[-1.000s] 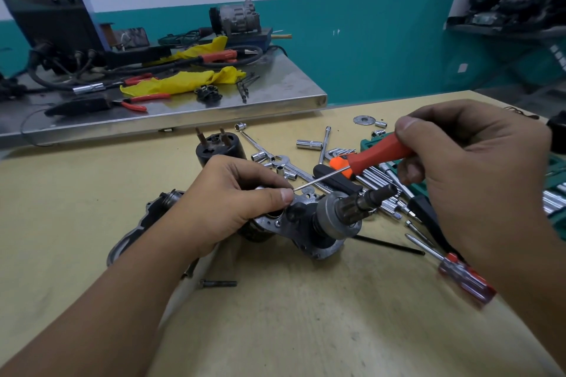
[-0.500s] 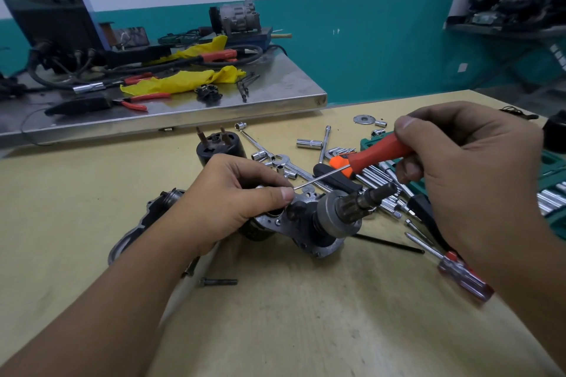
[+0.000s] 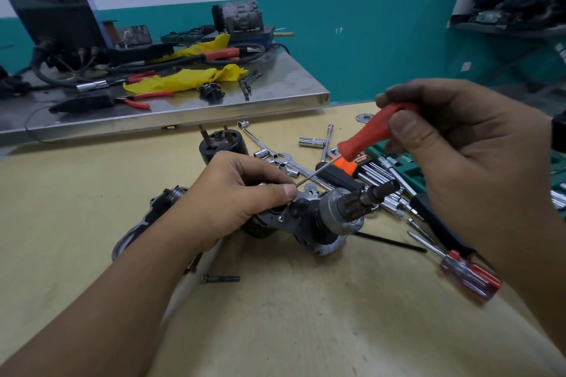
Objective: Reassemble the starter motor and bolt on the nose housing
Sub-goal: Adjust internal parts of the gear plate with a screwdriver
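Auto-electrical repair workshop. Plywood bench (image 3: 275, 330) littered with sockets (image 3: 311, 142), spanners and screwdrivers (image 3: 468, 274); steel side bench (image 3: 291, 92) holds red-handled pliers (image 3: 139, 99), yellow rags (image 3: 183, 79), cables, a compressor unit (image 3: 242, 15). Green socket case (image 3: 410, 168) at right.

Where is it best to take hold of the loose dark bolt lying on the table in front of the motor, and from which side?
Judging by its pose, pinch the bolt at mid-shank, from above. It lies flat on the table, pointing left-right, with bare wood on both long sides, so thumb and finger can close across it. Its ends offer less to hold.
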